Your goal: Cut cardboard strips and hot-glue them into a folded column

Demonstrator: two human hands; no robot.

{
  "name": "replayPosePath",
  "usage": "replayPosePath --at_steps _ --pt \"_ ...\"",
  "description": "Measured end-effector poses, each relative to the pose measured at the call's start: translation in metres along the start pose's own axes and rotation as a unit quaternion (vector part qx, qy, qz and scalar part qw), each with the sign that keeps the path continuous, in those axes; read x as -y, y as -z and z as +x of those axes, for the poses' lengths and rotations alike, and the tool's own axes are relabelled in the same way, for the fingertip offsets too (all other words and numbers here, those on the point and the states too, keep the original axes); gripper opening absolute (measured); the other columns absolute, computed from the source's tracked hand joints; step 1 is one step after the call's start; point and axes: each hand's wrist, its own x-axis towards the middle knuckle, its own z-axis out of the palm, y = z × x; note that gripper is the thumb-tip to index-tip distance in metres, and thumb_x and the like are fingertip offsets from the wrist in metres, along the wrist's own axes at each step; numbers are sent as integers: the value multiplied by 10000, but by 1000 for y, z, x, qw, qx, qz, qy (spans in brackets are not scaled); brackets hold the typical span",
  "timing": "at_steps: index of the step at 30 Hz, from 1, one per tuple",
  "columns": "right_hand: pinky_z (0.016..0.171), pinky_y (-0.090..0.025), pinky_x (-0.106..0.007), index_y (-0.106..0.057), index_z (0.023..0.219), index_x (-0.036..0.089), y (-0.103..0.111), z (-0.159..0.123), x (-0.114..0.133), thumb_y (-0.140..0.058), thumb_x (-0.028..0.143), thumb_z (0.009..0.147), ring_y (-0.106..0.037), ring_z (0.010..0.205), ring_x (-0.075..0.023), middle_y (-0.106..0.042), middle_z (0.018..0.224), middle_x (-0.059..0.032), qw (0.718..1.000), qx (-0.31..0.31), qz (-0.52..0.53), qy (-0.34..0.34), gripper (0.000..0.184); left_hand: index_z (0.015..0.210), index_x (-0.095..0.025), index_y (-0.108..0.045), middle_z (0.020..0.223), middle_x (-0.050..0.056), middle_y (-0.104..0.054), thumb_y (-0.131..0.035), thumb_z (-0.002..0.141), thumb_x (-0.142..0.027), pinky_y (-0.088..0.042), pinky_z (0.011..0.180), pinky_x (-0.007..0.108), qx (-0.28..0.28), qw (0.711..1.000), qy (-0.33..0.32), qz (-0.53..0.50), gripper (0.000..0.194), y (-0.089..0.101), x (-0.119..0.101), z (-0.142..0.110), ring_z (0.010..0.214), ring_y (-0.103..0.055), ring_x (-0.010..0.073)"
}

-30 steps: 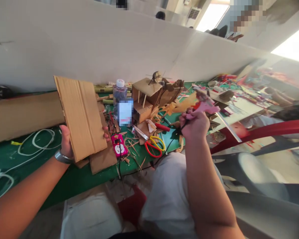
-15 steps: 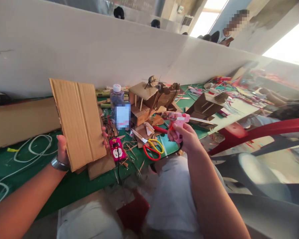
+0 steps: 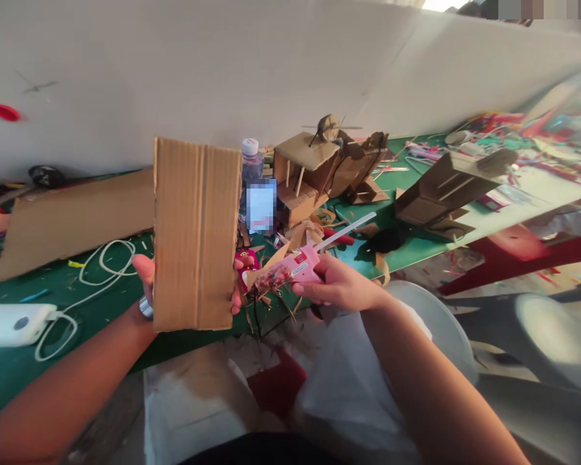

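The left hand [image 3: 146, 271] grips the tall cardboard [image 3: 196, 239] upright, and the right hand [image 3: 329, 284] grips the pink glue gun [image 3: 290, 268], its tip pointing left, near the cardboard's edge.

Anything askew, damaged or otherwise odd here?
Cardboard scraps litter the table near the pink power socket, looking untidy. The cardboard structure at right sits slanted, possibly by design. The cardboard panel in the left hand has lengthwise creases.

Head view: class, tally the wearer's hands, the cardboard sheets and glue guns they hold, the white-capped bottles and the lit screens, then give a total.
Hands: 2 (left hand, right hand)
Held cardboard sheet: 1
Held glue gun: 1
White-capped bottle: 1
Lit screen: 1
Total: 6
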Motion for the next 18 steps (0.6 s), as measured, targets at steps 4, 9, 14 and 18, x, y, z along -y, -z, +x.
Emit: replayPosePath --at_steps 4,9,14,18 --pt "427 -204 -222 -519 681 184 -2 7 -2 -688 631 898 -345 465 -66 -432 533 61 1000 11 -26 -13 525 1518 -141 -534 1383 214 -658 -536 624 -1011 -560 936 584 -6 1000 -13 14 1248 4 1 -3 1087 -683 406" --pt "411 -200 -224 -494 631 199 -1 8 0 -660 633 917 -338 448 -70 -424 506 57 999 11 -32 -19 546 1548 -195 -486 1384 202 -635 -617 570 -992 -540 941 596 -44 998 -7 34 1269 7 4 -1 1023 -677 383" --pt "406 -215 -224 -479 594 206 0 8 0 -655 600 935 -334 441 -69 -437 490 51 1000 6 -30 -4 551 1513 -212 -541 1327 167 -660 -675 517 -970 -552 941 545 -47 998 17 38 1258 5 3 0 1025 -676 373" --pt "400 -220 -220 -480 602 206 1 7 -1 -660 588 934 -347 442 -70 -449 495 49 1000 1 -24 -2 538 1521 -214 -540 1353 194 -662 -611 534 -1002 -540 945 591 -62 997 9 49 1265 7 3 -2 1053 -675 408"
